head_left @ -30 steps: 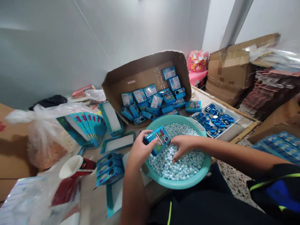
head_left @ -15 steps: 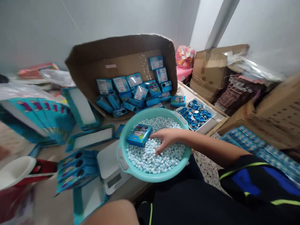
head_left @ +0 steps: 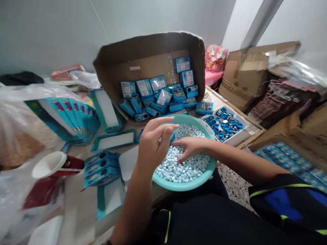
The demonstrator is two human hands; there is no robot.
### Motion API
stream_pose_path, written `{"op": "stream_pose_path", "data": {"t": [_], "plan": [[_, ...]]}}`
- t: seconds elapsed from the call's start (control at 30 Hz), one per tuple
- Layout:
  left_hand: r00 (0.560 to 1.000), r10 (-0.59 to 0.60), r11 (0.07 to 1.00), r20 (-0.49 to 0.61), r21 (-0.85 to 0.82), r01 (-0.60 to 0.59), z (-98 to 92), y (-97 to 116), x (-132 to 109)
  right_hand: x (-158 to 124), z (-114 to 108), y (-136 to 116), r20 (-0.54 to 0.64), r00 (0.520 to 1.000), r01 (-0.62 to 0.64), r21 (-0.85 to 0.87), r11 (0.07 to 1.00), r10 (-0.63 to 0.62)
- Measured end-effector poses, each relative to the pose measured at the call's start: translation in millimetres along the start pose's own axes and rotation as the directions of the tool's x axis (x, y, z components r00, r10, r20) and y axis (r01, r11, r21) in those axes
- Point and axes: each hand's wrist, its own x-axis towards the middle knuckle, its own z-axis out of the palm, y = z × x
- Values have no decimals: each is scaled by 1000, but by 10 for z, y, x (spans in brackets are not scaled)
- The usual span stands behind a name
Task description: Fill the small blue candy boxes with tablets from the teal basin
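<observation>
Left hand (head_left: 154, 144): open, fingers spread over the rim, nothing held (blue carton (head_left: 172, 137) edge just behind it)
Teal basin (head_left: 184, 184): under both hands, full of pale blue pellets (head_left: 176, 168)
Right hand (head_left: 191, 148): half open, fingertips in the pellets, no single item gripped
Tray of blue caps (head_left: 224, 124): just right of the basin

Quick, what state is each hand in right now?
Left hand: open, above the teal basin, holding nothing visible.
Right hand: open, fingertips touching the pale blue pellets, none visibly gripped.
</observation>
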Motion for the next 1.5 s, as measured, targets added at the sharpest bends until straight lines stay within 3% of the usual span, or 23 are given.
{"op": "stream_pose_path", "data": {"t": [0.07, 0.17, 0.3, 0.5, 0.63, 0.73, 0.87, 0.97, 1.07, 1.13, 1.23, 1.4, 1.5], "plan": [[993, -19, 959, 113, 282, -14, 65, -50, 172, 21, -11, 9, 8, 1000, -14, 7, 1000, 14], [969, -231, 832, 92, 535, 148, 156, -239, 327, 44, -44, 21, 33, 999, -42, 27, 999, 41], [955, -243, 819, 172, 563, 107, 98, -399, 366, 6, -74, -39, 93, 993, -78, 57, 995, 73], [899, -376, 732, 225, 667, 139, -22, -317, 424, -63, 42, -231, 62, 998, -23, -100, 995, 29], [896, -383, 752, 225, 640, 161, -64, -253, 383, -50, 94, -244, 35, 999, -22, -117, 993, 27], [919, -344, 787, 195, 594, 168, -158, -207, 271, -44, 89, -219, 20, 1000, -22, -89, 996, 24], [958, -281, 923, 52, 287, 255, -304, -136, 130, -21, 102, -163, -11, 998, -59, -68, 996, 58], [966, -245, 969, -76, -1, 246, -301, -119, 84, 20, 137, -117, -61, 996, -72, -62, 995, 68], [938, -260, 955, -229, -204, 214, -189, -183, 70, 55, 171, -99, -107, 992, -70, -57, 996, 63], [920, -284, 946, -268, -236, 223, -109, -263, 64, 65, 186, -108, -136, 988, -82, -47, 996, 75], [938, -269, 955, -220, -185, 231, -60, -399, 59, 74, 190, -132, -200, 973, -120, -3, 993, 117], [970, -234, 969, 70, -69, 238, -85, -529, 79, 88, 151, -114, -295, 932, -158, 196, 968, 212], [984, -173, 985, 36, 8, 173, -79, -529, 71, 56, 128, -101, -319, 933, -79, 276, 958, 169]]}}
